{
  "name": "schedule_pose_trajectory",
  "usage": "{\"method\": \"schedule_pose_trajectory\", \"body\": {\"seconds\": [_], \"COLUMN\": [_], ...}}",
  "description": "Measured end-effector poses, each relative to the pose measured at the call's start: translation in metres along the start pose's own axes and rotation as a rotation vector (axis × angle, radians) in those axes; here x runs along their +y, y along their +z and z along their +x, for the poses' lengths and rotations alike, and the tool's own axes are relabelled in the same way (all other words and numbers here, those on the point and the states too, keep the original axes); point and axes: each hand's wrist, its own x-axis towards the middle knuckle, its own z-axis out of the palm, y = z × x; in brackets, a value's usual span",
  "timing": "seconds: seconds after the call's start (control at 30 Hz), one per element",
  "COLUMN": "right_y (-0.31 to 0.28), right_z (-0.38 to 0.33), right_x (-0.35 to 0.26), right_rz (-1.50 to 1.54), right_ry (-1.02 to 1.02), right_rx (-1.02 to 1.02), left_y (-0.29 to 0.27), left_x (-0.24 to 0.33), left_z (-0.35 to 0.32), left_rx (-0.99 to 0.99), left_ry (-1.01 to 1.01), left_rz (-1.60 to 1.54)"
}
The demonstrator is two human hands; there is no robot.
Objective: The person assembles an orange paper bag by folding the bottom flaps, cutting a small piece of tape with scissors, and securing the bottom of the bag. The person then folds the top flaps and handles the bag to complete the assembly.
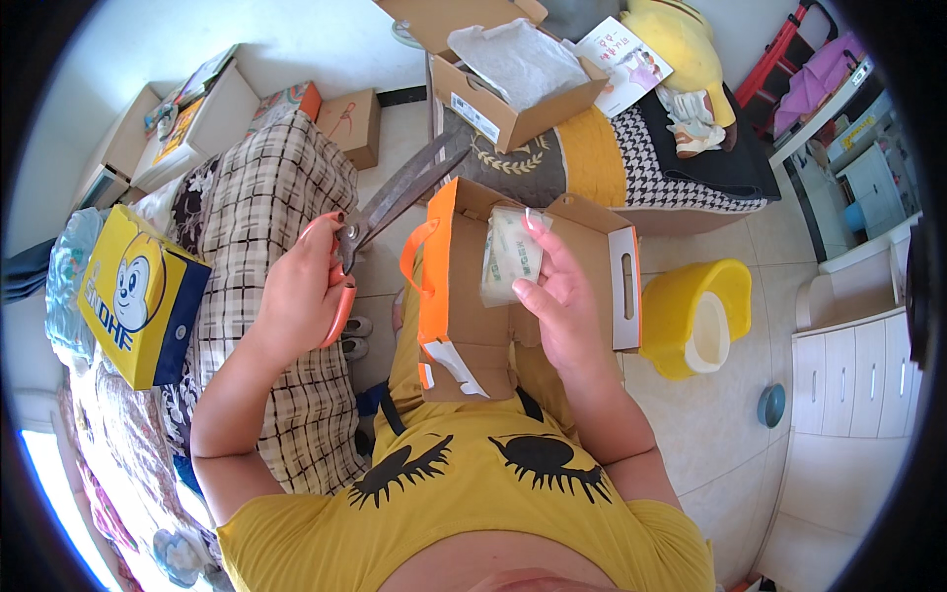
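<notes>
My left hand [294, 291] is closed round the orange-red handles of a large pair of scissors [406, 189]. Their dark metal blades are parted and point up and to the right. Between the thumb and fingers, my right hand [564, 308] pinches a small, flat, translucent packet [511, 255] with greenish print. What is inside the packet I cannot make out. Under it, on my lap, rests an open cardboard box [436, 296] with an orange outer side, an orange strap and a slotted white end flap. The blades are to the left of the packet, apart from it.
A yellow-and-blue box [138, 296] sits on the checked bedding [266, 207] at left. Ahead, another open carton [523, 109] with white paper stands on a cloth-covered surface. Right of me are a yellow potty seat [681, 316] and a teal bowl [771, 405] on the floor.
</notes>
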Motion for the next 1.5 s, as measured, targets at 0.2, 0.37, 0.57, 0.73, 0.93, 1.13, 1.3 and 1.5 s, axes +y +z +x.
{"method": "schedule_pose_trajectory", "body": {"seconds": [0.2, 0.37, 0.57, 0.73, 0.93, 1.13, 1.3, 1.5], "right_y": [-0.002, -0.007, -0.004, -0.005, -0.007, -0.004, -0.004, 0.001], "right_z": [0.004, 0.003, 0.004, 0.007, 0.010, 0.010, 0.011, 0.012], "right_x": [-0.004, -0.001, -0.003, 0.003, 0.006, 0.000, 0.000, 0.001], "right_rz": [0.011, 0.002, -0.050, -0.111, -0.194, -0.257, -0.271, -0.241], "right_ry": [-0.017, -0.010, 0.001, -0.052, -0.084, -0.137, -0.113, -0.067], "right_rx": [-0.031, -0.068, -0.120, -0.148, -0.168, -0.116, -0.079, -0.075], "left_y": [0.005, 0.023, 0.050, 0.054, 0.041, 0.035, 0.017, 0.006], "left_x": [0.010, 0.021, 0.030, 0.030, 0.031, 0.014, -0.014, -0.020], "left_z": [0.001, -0.001, -0.001, -0.002, -0.002, -0.002, -0.010, -0.015], "left_rx": [-0.091, -0.159, -0.120, -0.098, -0.137, 0.067, 0.060, 0.036], "left_ry": [-0.082, -0.210, -0.141, -0.159, -0.279, -0.100, -0.024, -0.036], "left_rz": [-0.332, -0.703, -0.860, -0.872, -0.853, -0.468, -0.161, -0.220]}}
